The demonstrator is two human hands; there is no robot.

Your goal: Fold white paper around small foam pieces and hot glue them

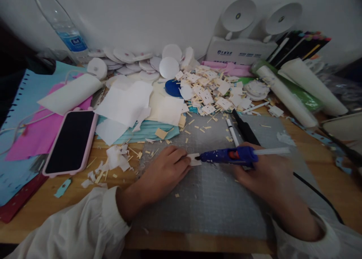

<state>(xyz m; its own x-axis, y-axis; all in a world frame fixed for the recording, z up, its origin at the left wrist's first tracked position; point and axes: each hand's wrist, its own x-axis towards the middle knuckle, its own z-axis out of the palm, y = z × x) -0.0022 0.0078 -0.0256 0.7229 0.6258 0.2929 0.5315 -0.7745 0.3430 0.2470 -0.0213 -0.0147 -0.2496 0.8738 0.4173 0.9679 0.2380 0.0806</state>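
Observation:
Wrapped round the handle of a blue hot glue gun (217, 156), my right hand (263, 174) holds it level, nozzle toward the left. A clear glue stick (273, 150) juts from its back end. My left hand (166, 172) has its fingers closed on the left edge of a small white paper piece (195, 160) lying on the grey mat (215, 206). The nozzle's dark tip is right over that piece and seems to touch it. My left fingers cover part of the paper.
Many small paper pieces (207, 97) with tiny marks are heaped behind the mat. A pink-cased phone (70, 142) lies left. A white pen (232, 132) and a black knife-like tool (244, 129) lie beyond my right hand; a black cord (316, 193) trails right.

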